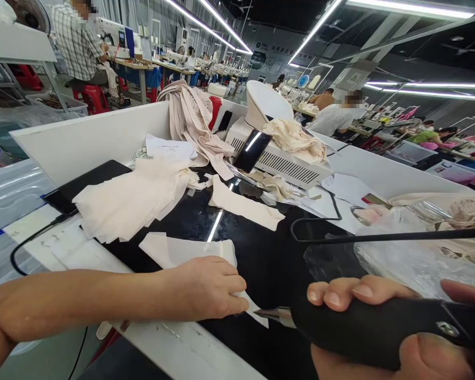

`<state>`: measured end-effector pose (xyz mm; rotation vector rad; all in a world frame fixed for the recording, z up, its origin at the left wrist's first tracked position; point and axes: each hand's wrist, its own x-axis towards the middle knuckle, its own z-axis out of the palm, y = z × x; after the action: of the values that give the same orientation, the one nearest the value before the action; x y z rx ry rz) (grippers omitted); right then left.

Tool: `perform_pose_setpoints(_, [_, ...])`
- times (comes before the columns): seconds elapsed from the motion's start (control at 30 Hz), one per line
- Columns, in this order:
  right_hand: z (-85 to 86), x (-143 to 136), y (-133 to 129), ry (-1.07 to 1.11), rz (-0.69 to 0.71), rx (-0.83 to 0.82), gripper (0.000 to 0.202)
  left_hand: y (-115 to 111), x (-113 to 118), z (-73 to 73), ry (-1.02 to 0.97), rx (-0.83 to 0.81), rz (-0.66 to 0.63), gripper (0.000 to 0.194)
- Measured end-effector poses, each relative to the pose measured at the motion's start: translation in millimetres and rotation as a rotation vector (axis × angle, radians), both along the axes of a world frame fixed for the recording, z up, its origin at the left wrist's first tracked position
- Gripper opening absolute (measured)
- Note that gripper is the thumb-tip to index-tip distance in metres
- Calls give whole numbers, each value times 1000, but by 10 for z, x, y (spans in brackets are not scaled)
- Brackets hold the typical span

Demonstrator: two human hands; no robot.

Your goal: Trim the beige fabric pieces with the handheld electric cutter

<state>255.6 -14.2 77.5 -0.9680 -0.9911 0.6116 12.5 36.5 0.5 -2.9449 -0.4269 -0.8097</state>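
My left hand is closed, its fingers curled and pressed together over a pale cream fabric piece on the glossy black tabletop. A narrow strip of that fabric shows past my fingertips. At the lower right, my right hand wraps round a thick black handheld tool with a pointed metal tip. This tip lies close to the strip's end, just right of my left fingers; whether it touches cannot be made out. Another cream fabric strip lies farther back.
A stack of cream fabric pieces lies at the left. Behind stand a white vented machine and a leaning phone. A black cable crosses at the right above a clear plastic bag. One person sits at the back left.
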Motion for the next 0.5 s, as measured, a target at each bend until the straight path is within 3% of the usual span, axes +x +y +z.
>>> perform_pose_setpoints(0.17, [20, -13, 16, 91, 56, -32, 65, 5, -3, 19, 4, -4, -7, 16])
perform_pose_setpoints(0.4, [36, -48, -12, 44, 49, -52, 61, 6, 3, 15, 0, 0, -5, 15])
perform_pose_setpoints(0.5, [9, 1, -9, 0, 18, -5, 49, 6, -2, 8, -8, 9, -7, 17])
